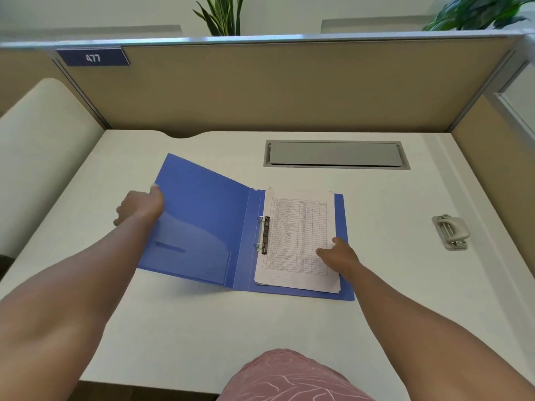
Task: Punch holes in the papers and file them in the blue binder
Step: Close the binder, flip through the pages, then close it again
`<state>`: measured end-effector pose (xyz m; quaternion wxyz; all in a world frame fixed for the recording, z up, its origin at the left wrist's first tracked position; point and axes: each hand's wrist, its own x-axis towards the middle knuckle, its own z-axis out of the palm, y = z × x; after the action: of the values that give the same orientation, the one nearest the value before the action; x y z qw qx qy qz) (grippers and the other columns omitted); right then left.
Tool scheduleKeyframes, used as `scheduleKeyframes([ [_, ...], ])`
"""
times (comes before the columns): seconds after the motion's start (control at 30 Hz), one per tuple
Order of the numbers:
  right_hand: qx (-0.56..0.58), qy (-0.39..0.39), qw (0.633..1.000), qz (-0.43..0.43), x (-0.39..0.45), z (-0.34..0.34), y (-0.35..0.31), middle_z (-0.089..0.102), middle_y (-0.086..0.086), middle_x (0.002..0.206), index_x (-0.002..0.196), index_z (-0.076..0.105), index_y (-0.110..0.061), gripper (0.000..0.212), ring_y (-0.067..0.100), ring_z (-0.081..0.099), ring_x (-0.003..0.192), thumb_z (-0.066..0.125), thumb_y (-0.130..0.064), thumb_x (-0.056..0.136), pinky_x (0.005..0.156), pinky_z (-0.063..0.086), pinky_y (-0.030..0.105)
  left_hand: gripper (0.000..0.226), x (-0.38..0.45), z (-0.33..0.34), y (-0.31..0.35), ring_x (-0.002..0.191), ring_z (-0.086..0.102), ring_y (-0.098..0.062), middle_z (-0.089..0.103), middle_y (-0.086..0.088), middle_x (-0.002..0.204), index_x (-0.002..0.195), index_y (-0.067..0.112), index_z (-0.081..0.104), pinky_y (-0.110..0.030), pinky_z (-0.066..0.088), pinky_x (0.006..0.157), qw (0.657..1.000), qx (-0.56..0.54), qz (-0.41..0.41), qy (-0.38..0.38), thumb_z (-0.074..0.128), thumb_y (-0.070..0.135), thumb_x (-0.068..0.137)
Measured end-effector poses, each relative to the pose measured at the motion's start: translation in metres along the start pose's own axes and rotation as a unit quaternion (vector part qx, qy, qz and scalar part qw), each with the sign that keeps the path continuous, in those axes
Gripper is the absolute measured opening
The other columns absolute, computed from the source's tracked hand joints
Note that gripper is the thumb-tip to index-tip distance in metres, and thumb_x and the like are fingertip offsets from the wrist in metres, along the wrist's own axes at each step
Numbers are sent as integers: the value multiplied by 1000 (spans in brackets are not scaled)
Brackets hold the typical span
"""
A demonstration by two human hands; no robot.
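Left hand [139, 206]: grips the outer edge of the binder's front cover, thumb on the inside face and the other fingers behind it, so the cover is pinched and held lifted and tilted off the desk.
Right hand [337, 254]: rests palm down with fingers spread flat on the lower right part of the papers; it presses on them and clasps nothing.
Binder [202, 224]: blue, lying open on the desk between the two hands; its back half lies flat under the right hand, its front half rises toward the left hand's pinch.
Inside pocket [188, 247]: a clear pocket on the inner face of the lifted cover, just right of and below the left thumb.
Rings [263, 234]: two metal rings on the spine strip, left of the right hand's fingertips, between both hands; whether they are snapped closed I cannot tell.
Papers [295, 238]: a small stack with a printed table on top, lying on the flat half of the binder, its left edge at the rings, the right hand on top of it.
Hole punch [450, 232]: grey, alone on the desk, well to the right of the right hand, touched by neither hand.
Desk [289, 322]: white, carrying the binder and the punch.
Cable cover [335, 154]: a grey metal flap set into the desk, beyond the right hand.
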<state>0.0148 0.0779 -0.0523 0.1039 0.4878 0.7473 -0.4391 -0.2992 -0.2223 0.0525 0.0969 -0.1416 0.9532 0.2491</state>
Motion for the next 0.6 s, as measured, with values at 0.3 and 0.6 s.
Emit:
scheduleKeyframes([
  [0.3, -6, -11, 1000, -14, -3, -1, 6, 29, 6, 156, 152, 24, -11, 75, 26, 37, 139, 60, -37, 92, 108, 37, 35, 56, -23, -30, 41, 96, 63, -38, 64, -13, 104, 109, 3, 59, -39, 46, 75, 998, -32, 47, 9, 50, 52, 87],
  [0.6, 25, -20, 999, -14, -1, 1, 10, 25, 5, 159, 153, 22, -11, 79, 25, 33, 142, 63, -36, 90, 112, 33, 37, 24, -46, -42, 76, 62, 54, -21, 62, -4, 76, 79, 10, 60, -30, 42, 63, 980, -144, 80, -114, 61, 34, 72],
])
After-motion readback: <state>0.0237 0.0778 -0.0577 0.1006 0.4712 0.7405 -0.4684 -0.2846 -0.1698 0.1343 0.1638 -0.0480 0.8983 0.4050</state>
